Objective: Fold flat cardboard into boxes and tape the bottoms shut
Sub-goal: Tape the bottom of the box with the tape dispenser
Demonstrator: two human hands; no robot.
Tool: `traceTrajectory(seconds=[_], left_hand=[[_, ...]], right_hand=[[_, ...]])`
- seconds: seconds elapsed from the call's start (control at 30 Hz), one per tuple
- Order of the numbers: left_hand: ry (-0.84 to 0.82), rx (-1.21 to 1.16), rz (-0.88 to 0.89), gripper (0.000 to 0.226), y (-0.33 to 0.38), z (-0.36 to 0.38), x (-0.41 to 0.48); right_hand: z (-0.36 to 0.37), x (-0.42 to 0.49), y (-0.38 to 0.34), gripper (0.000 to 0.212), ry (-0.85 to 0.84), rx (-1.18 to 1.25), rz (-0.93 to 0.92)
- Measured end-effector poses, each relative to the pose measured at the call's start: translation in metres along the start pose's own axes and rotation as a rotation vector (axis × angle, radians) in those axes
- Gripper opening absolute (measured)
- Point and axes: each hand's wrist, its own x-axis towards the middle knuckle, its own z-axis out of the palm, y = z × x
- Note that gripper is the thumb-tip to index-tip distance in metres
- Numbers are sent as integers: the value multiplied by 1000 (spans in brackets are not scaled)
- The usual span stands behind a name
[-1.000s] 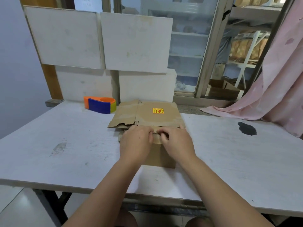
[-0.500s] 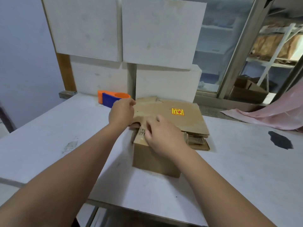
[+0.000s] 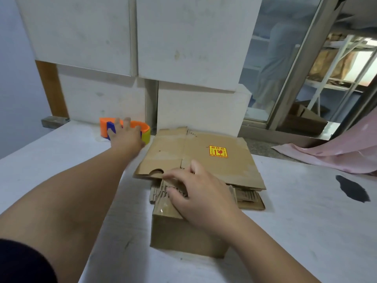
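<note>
Head view: the left hand's fingertips (image 3: pixel 122 120) lie spread and fairly straight over the top of the orange and blue tape dispenser (image 3: pixel 103 127). They touch it, but have not curled round it yet. A second ago the left hand (image 3: pixel 125 137) was on the box flaps beside the right one. Half a second ago it was partway out, by the far left corner of the flat cardboard stack (image 3: pixel 204 160). Now it has arrived at the dispenser, at the far left of the table (image 3: pixel 306 221).

The right hand's fingers (image 3: pixel 173 177) stay flat and slightly fanned, pressing the folded flaps down; the right hand (image 3: pixel 200 193) pinches nothing.

I judge from this that the folding of this bottom is finished and the taping step is starting. The right hand acts as the clamp so the flaps do not spring open while the tape is fetched.

The box (image 3: pixel 183 235) is small and of brown corrugated card. It stands in the near middle of the table with its closed flaps facing up. Its walls look square and upright. A shiny patch at the near left of the top may be old tape. Its far edge touches the flat stack, whose top sheet bears a yellow and red label (image 3: pixel 218 151).
</note>
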Motion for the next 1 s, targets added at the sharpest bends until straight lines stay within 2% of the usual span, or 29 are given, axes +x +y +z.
traceTrajectory(seconds=[0.13,0.33,0.4,0.47,0.6,0.73,0.83,0.9,1.0], left_hand=[[38,-28,21,33,2,7,-1],[-75,7,84,23,-1,-8,-9],[-73,-70,72,15,1,-12,-17],[-61,-200,33,18,2,-21,-28],[105,-364,21,16,0,-51,-46],[306,-602,29,23,5,-89,-70],[458,-603,160,18,19,-116,-98],[564,-551,271,25,31,-130,-117],[646,-552,368,23,50,-139,-143]], right_hand=[[1,1,1,34,-8,8,-17],[2,1,2,32,-9,39,-16],[1,0,2,31,-10,42,-15],[1,0,2,31,-13,53,-13],[0,-1,3,29,10,106,5],[-1,-1,5,29,72,297,34],[-2,-1,6,37,88,385,53],[-2,0,7,47,138,479,90],[-7,-1,10,60,245,807,172]])
